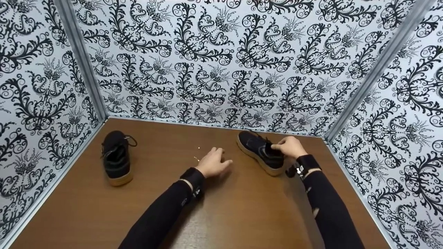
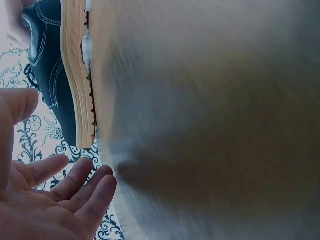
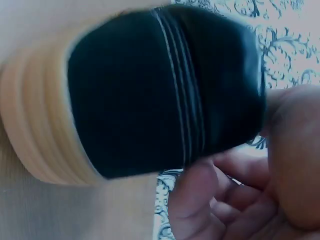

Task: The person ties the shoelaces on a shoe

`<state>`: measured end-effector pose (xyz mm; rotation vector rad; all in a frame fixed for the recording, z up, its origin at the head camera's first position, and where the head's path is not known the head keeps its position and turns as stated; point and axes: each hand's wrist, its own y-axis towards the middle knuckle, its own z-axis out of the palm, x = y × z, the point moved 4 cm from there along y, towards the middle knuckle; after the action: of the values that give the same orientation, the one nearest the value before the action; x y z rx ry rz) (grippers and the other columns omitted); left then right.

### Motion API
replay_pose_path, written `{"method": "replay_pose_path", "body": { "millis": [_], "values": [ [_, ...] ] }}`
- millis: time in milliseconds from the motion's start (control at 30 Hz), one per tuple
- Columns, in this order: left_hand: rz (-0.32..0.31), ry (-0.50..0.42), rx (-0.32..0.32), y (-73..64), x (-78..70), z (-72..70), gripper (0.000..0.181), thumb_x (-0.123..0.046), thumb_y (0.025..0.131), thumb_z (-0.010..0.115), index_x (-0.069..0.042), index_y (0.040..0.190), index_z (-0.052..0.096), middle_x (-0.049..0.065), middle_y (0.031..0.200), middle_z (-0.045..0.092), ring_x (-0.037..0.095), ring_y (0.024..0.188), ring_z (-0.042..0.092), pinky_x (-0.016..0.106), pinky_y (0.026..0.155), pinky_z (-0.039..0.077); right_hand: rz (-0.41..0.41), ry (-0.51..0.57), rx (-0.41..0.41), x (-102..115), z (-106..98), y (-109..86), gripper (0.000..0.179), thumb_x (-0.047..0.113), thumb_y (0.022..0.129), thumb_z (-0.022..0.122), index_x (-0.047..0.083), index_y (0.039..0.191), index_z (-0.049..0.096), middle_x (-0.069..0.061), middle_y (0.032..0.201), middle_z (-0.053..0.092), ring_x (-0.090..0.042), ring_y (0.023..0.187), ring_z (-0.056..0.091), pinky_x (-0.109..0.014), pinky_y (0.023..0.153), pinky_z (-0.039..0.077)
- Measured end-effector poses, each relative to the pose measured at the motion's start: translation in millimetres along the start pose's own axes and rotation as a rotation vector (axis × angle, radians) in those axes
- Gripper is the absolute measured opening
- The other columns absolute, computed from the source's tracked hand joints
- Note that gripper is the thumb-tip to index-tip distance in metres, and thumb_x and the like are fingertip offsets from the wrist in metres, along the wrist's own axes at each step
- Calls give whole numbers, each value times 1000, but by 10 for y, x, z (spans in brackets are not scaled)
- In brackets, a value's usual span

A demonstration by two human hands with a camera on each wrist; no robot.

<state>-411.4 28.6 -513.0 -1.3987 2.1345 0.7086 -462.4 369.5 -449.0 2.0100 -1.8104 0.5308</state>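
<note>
A dark shoe (image 1: 256, 145) with pale stitching and a tan rubber sole stands at the back right of the table, its toe pointing to the far left. My right hand (image 1: 291, 147) pinches the collar of this shoe, thumb at the opening; the right wrist view shows the heel (image 3: 130, 100) close up with fingers curled beside it. Left of the shoe, my left hand (image 1: 214, 163) hovers low over the table with its fingers spread and relaxed, holding nothing. In the left wrist view, its fingers (image 2: 82, 187) lie apart from the shoe's toe.
A matching dark shoe (image 1: 117, 155) stands at the left side of the brown table (image 1: 238, 207), toe toward the back wall, its lace looping out. Patterned black-and-white walls (image 1: 207, 69) enclose the table at the back and both sides.
</note>
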Motion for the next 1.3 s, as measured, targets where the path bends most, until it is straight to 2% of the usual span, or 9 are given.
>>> {"method": "replay_pose_path", "body": {
  "millis": [100, 200, 400, 533, 633, 800, 967, 1167, 1300],
  "values": [
    [22, -5, -1, 6, -16, 13, 65, -44, 108, 70, 5, 148, 60, 22, 136, 64, 40, 127, 65, 55, 107, 56, -17, 44, 84, -18, 34, 19, 37, 33, 101, 82, -3, 110, 85, -12, 83, 79, -27, 67, 72, -34, 63, 58],
    [24, -21, 1, 11, -27, 17, 67, -49, 108, 68, 5, 147, 61, 23, 136, 65, 40, 126, 66, 54, 107, 56, -29, 89, 144, 4, 105, 23, 24, 26, 99, 82, 2, 98, 84, -5, 67, 73, -22, 53, 70, -29, 53, 56],
    [4, -192, -8, 43, -66, 12, 58, -45, 112, 63, 7, 140, 64, 24, 132, 67, 39, 120, 68, 51, 108, 55, -23, 182, 165, 156, 260, -51, 17, 17, 97, 77, 4, 85, 73, -6, 67, 69, -17, 52, 66, -31, 53, 60],
    [-41, -396, -15, 78, -85, 34, 46, -38, 114, 62, 5, 129, 67, 25, 115, 73, 43, 103, 73, 46, 90, 61, 16, 234, 121, 237, 344, -96, 17, 13, 97, 75, 5, 84, 71, -11, 69, 72, -20, 53, 68, -34, 53, 61],
    [-80, -494, -11, 84, -94, 57, 44, -39, 114, 64, 3, 126, 65, 30, 107, 74, 48, 92, 74, 43, 73, 63, 25, 240, 76, 299, 392, -128, 21, 13, 95, 76, 4, 77, 71, -12, 67, 71, -21, 54, 68, -34, 53, 61],
    [-77, -494, -6, 75, -116, 83, 51, -43, 111, 69, 5, 126, 63, 28, 106, 74, 47, 90, 75, 36, 66, 61, 24, 247, -19, 413, 472, -225, 25, 14, 91, 79, 1, 72, 72, -5, 65, 68, -19, 58, 67, -28, 54, 56],
    [-82, -457, -1, 61, -117, 96, 59, -46, 109, 70, 9, 130, 63, 19, 105, 74, 44, 92, 76, 30, 69, 57, 46, 305, -107, 529, 599, -333, 23, 14, 91, 79, 5, 71, 75, -1, 67, 69, -16, 59, 67, -27, 56, 56],
    [-131, -582, 7, 42, -115, 94, 52, -46, 109, 70, 4, 124, 65, 32, 104, 74, 45, 89, 76, 45, 72, 64, 82, 350, -188, 612, 712, -422, 21, 13, 92, 78, 7, 72, 77, 0, 68, 69, -21, 64, 70, -32, 59, 61],
    [-130, -584, -5, 27, -109, 76, 51, -46, 108, 71, 3, 121, 67, 20, 96, 72, 37, 83, 73, 49, 72, 65, 55, 370, -179, 697, 788, -490, 19, 12, 91, 77, 6, 74, 77, -2, 69, 69, -22, 64, 70, -33, 58, 62]
  ]
}}
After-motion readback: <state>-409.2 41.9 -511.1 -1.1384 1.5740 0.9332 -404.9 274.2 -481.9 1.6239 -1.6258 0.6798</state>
